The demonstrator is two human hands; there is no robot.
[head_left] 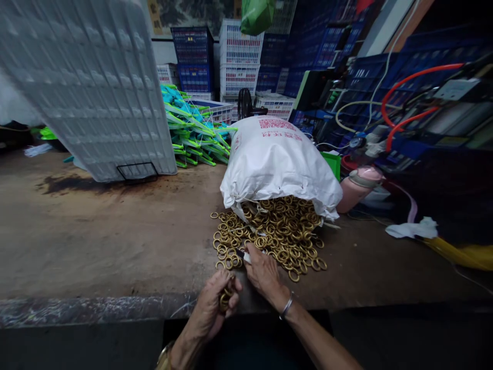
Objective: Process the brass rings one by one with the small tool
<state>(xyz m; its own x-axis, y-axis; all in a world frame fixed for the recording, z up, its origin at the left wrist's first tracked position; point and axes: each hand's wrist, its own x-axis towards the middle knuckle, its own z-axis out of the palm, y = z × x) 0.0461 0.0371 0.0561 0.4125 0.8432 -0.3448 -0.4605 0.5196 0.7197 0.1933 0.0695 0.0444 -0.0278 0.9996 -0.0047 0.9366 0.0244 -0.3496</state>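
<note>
Many brass rings (275, 231) spill in a heap from the open mouth of a white woven sack (275, 156) lying on the worn workbench (100, 241). My left hand (213, 306) is curled at the bench's front edge, closed around a small bunch of brass rings. My right hand (264, 272), a bracelet on its wrist, rests at the near edge of the heap with its fingers pinched on a small white-tipped object among the rings. The two hands are close together, a little apart.
A large grey perforated tray (92, 82) leans upright at the back left. Green and blue plastic parts (192, 131) are stacked behind the sack. Blue and white crates (239, 56) line the back. Red hoses and machinery (416, 108) crowd the right; a white rag (414, 228) lies there.
</note>
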